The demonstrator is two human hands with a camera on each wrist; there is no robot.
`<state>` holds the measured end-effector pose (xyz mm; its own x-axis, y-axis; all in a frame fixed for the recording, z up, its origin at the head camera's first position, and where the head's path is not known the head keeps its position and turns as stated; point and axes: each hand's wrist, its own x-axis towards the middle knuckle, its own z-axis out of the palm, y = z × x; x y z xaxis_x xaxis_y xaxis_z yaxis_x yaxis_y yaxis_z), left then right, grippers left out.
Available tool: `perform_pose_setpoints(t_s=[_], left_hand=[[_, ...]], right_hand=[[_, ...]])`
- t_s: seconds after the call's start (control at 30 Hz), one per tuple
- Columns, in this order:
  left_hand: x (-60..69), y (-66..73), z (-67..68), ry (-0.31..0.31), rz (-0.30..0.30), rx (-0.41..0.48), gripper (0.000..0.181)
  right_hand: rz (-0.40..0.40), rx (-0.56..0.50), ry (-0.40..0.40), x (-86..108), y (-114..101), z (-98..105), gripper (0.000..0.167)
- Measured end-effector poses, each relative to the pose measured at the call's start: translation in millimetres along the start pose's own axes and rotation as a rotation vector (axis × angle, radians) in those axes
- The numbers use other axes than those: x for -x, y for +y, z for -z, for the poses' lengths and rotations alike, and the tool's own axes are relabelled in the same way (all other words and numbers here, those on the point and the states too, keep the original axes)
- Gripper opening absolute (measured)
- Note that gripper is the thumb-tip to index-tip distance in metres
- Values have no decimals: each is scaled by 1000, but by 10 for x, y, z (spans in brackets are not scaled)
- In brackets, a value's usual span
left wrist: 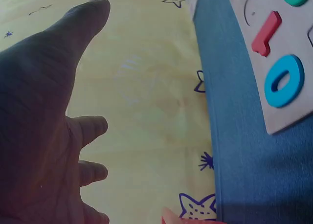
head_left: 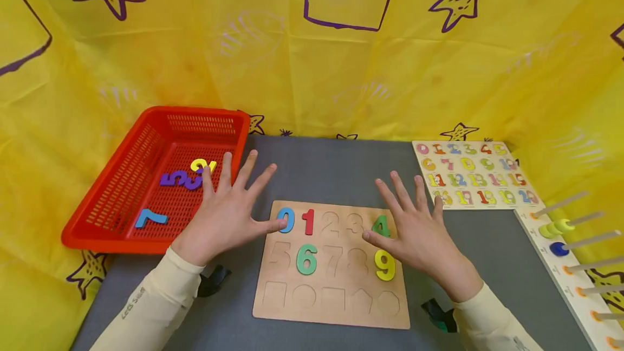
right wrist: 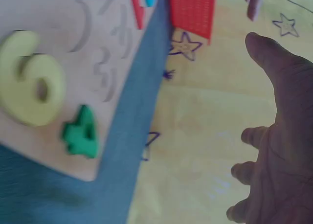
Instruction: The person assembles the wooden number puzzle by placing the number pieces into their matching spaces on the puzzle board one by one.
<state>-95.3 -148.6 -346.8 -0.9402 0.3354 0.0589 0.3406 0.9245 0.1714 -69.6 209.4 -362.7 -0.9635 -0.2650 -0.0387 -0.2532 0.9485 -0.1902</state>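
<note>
Both hands hover with fingers spread and hold nothing. My left hand is between the red basket and the wooden number board, its thumb near the blue 0. Over the board's right side is my right hand, its thumb close to the green 4. The board also bears a red 1, a green 6 and a yellow 9; other recesses show bare outlines. In the basket lie a blue 7, a purple 5, a purple 3 and a yellow 2.
A second number board with many coloured numerals lies at the back right. Beside it a white peg board with upright rods and a few rings runs along the right edge. Yellow patterned cloth encloses the grey table.
</note>
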Motion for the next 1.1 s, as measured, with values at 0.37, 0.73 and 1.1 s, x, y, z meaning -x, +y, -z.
perform_pose_setpoints(t_s=[0.37,0.73,1.1], left_hand=[[-11,-245,130,-39,64,18,108],[-280,-945,447,-172,77,105,103],[-653,-1735,302,-269,153,146,105]], right_hand=[[231,-264,-144,304,606,-448,124],[156,-320,-196,608,836,-844,134],[139,-327,-182,649,837,-916,133]])
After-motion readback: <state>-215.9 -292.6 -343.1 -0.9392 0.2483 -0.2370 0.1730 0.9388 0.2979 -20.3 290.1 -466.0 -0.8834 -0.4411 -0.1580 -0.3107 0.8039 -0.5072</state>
